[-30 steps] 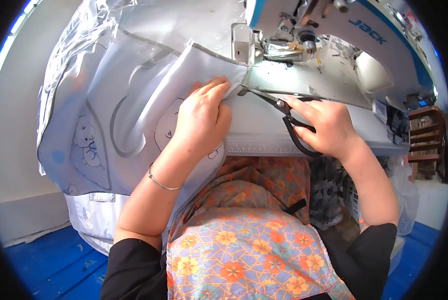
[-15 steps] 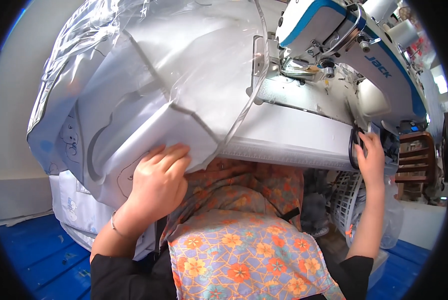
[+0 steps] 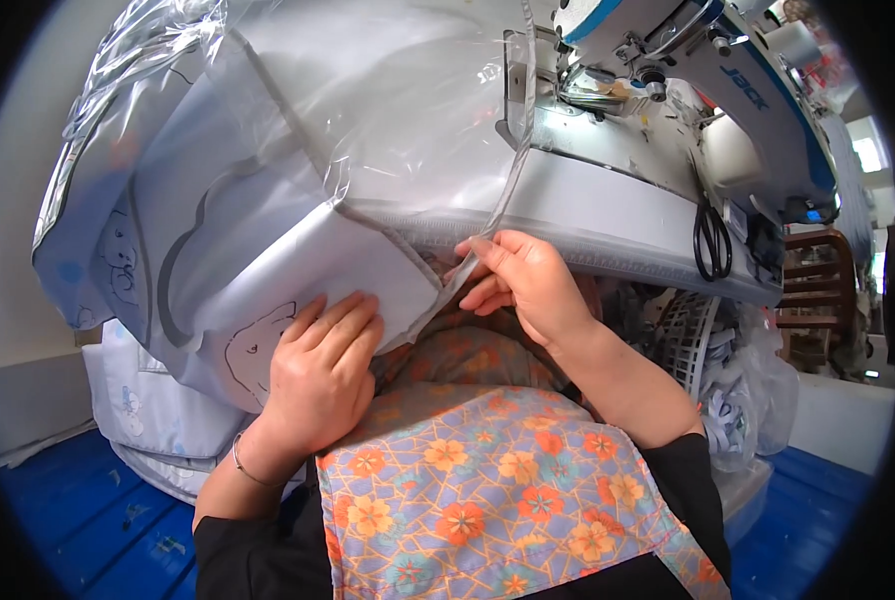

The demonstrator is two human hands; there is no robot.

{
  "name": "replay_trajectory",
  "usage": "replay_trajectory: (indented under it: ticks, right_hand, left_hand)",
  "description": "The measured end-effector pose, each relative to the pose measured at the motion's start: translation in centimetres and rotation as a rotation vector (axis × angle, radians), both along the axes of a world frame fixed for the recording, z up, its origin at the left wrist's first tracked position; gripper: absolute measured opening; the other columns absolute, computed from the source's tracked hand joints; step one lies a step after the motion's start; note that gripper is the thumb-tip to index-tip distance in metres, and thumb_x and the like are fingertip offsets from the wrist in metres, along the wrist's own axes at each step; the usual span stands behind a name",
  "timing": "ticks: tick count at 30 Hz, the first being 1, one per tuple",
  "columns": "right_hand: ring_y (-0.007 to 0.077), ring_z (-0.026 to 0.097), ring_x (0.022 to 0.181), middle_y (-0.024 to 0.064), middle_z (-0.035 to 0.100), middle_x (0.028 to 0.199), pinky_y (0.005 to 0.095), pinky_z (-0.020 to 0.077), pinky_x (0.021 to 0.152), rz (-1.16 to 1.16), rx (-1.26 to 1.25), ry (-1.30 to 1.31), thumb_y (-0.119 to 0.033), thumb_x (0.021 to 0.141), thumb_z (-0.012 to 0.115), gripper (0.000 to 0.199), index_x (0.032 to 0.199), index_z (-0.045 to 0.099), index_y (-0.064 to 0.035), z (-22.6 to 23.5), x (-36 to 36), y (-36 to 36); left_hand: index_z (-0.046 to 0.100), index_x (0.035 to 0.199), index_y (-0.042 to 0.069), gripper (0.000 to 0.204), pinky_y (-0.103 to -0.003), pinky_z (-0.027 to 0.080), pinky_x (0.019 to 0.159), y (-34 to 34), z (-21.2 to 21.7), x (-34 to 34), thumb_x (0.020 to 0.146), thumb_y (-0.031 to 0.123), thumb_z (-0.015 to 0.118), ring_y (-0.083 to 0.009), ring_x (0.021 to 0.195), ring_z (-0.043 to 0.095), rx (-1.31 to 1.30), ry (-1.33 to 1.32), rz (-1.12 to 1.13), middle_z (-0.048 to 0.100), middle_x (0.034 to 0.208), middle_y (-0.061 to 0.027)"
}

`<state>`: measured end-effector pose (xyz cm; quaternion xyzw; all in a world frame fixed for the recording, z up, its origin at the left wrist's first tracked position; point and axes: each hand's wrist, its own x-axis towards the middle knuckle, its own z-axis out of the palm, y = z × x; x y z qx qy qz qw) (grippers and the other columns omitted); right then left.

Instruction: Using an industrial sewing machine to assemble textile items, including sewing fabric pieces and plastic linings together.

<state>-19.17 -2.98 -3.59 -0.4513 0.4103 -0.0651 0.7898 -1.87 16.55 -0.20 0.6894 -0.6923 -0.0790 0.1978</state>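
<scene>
A pale fabric panel (image 3: 228,255) with line-drawn cartoon figures and grey edging spreads over the left of the table, partly under clear plastic film (image 3: 438,110). My left hand (image 3: 323,375) grips its near part, fingers laid over the top and thumb mostly hidden. At the panel's right corner, my right hand (image 3: 533,290) pinches a narrow grey binding strip (image 3: 513,180) between thumb and forefinger, with the other fingers loosely curled. The strip runs upward from there, past the sewing machine (image 3: 658,80). Black-handled scissors (image 3: 712,240) lie at the table's right, apart from both hands.
A ruler strip (image 3: 608,262) runs along the table's front edge. Below at the right are a white plastic basket (image 3: 686,335) and a clear bag with scraps (image 3: 743,410). A wooden chair (image 3: 818,280) stands beyond. More printed fabric (image 3: 158,405) hangs at the lower left.
My right hand has left the scissors on the table and moved left to the binding strip, which it now pinches. My left hand stays on the panel. The whole view has shifted slightly.
</scene>
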Motion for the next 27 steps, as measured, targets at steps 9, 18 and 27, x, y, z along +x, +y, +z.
replay_trajectory:
  ticks: [9,18,27]
  right_hand:
    - [0.0044,0.062,0.057,0.0104,0.073,0.091,0.0171,0.0462,0.05,-0.21,-0.06,-0.108,-0.02,0.1,0.061,0.013,0.101,0.062,-0.007,0.6,0.4,-2.4]
    - [0.0037,0.056,0.052,0.0064,0.068,0.082,0.0173,0.0456,0.05,-0.224,-0.107,-0.088,-0.016,0.097,0.065,0.012,0.1,0.063,-0.0046,0.8,0.9,-5.8]
    - [-0.0001,0.053,0.054,0.0034,0.066,0.08,0.0167,0.0488,0.051,-0.242,-0.124,-0.027,-0.012,0.096,0.066,0.011,0.092,0.061,-0.003,-0.7,2.3,-14.2]
  left_hand:
    - [0.068,0.106,-0.001,0.039,-0.05,0.046,0.102,1.4,0.3,0.1,0.067,0.005,0.063,-0.0285,0.116,0.063,-0.011,0.034,-0.049,0.067,0.119,-0.0146]
    - [0.068,0.099,-0.003,0.035,-0.047,0.053,0.093,2.3,-0.1,0.3,0.065,0.0,0.058,-0.0328,0.105,0.068,-0.063,0.102,-0.077,0.07,0.109,-0.0182]
    - [0.065,0.086,0.002,0.023,-0.039,0.055,0.071,5.1,-1.6,1.8,0.063,0.001,0.06,-0.0288,0.083,0.069,-0.003,0.105,-0.061,0.07,0.093,-0.0121]
